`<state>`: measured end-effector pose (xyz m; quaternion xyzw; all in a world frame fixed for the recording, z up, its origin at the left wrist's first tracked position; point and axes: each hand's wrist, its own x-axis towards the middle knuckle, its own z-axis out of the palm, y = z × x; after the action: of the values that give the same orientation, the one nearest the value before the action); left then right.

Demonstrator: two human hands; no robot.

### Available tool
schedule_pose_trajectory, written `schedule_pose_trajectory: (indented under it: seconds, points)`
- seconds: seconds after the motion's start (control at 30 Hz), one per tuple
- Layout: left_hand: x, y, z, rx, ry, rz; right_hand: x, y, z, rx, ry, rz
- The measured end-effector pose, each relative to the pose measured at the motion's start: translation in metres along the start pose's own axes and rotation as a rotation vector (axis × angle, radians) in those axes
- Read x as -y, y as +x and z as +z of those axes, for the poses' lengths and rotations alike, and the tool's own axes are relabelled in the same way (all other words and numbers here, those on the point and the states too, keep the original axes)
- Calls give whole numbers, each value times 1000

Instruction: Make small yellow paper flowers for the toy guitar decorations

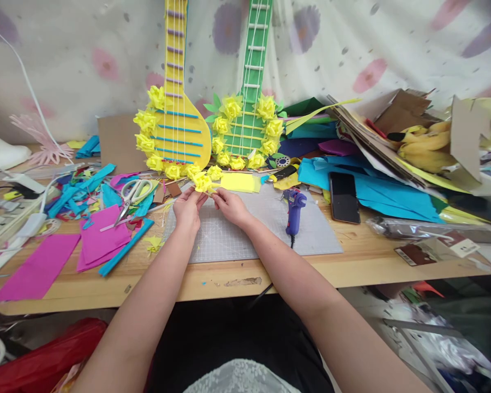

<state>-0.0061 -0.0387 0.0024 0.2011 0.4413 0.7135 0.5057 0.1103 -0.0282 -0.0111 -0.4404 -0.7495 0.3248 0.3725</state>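
Between my two hands, above the far left part of the grey cutting mat [229, 234], is a yellow paper flower [203, 182]. My left hand [188, 209] pinches it from the left and below. The fingers of my right hand [231, 206] close on its right side; the exact fingertip contact is too small to make out. Just beyond stand a yellow paper lute [188, 134] and a green one [249, 128], both edged with yellow flowers. Yellow paper sheets [239, 182] lie behind my right hand.
A blue glue gun [294, 210] stands on the mat, its cord running to the front edge. Scissors [136, 195] rest among scraps and magenta paper [104, 237] at left. A phone [344, 197] lies on blue paper [376, 183] at right, near piled cardboard [470, 144].
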Motion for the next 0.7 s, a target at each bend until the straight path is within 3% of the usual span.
schedule_pose_trajectory:
  seconds: [0.3, 0.7]
  points:
    - [3, 4, -2, -149, -15, 26, 2, -3, 3, 0, 9, 5]
    - [2, -1, 3, -120, -35, -49, 4, -1, 0, -42, 76, 99]
